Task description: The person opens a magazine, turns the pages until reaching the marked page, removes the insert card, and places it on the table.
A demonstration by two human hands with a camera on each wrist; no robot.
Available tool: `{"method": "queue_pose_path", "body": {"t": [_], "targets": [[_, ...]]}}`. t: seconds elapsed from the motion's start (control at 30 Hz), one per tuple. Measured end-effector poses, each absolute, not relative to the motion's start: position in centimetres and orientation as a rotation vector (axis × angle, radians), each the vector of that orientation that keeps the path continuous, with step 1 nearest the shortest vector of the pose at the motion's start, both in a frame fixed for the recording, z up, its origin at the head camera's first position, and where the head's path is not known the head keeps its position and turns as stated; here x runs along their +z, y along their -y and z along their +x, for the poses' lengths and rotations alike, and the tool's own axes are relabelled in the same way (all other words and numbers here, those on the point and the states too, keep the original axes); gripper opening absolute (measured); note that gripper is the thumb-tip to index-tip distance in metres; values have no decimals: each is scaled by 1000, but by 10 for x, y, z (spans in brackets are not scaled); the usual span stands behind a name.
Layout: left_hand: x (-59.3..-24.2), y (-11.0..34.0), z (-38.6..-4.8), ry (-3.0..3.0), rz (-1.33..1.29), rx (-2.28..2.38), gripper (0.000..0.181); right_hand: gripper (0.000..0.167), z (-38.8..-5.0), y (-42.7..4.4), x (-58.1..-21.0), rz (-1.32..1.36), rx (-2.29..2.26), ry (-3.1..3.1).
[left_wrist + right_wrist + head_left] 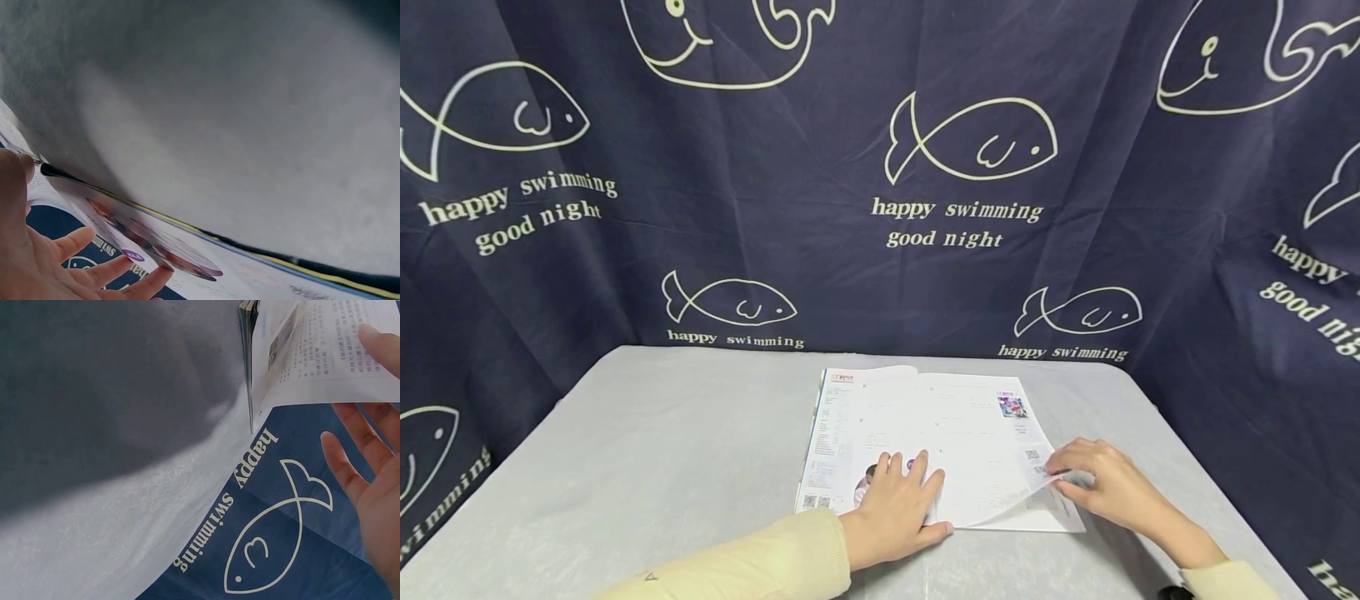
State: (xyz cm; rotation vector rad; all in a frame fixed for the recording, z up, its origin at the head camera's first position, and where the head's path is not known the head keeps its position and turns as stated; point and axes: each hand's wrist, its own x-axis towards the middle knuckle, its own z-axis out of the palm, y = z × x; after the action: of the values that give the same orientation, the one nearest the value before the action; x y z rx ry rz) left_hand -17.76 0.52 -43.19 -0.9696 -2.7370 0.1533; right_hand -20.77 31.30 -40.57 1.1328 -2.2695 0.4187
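An open magazine [951, 417] lies on the table, its pages mostly white with small print, QR codes and a few colour pictures. My left hand [897, 508] rests on the lower middle of the spread with its fingers apart. At the right edge my right hand [1105, 483] pinches a magazine page [312, 381] between thumb and fingers. That page's lower corner is lifted and bent, showing print and a picture on its underside in the right wrist view. In the left wrist view, the left fingers [103, 272] lie spread over a page with a round picture.
A grey cloth-covered table [647, 467] extends around the magazine on all sides. Behind it and at both sides hangs a dark blue curtain [835, 183] with fish drawings and lettering. A small dark object [1175, 592] shows by the right sleeve.
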Motion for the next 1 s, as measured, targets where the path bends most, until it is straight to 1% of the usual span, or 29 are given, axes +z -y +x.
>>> {"method": "queue_pose_path", "body": {"t": [0.5,1.0], "targets": [[-430,-11,-178,2718,-917,284,65,33,-209,-306,-399,1062,481,2196],[-432,-13,-179,2767,-917,309,65,32,-207,-306,-398,1067,492,2165]]}}
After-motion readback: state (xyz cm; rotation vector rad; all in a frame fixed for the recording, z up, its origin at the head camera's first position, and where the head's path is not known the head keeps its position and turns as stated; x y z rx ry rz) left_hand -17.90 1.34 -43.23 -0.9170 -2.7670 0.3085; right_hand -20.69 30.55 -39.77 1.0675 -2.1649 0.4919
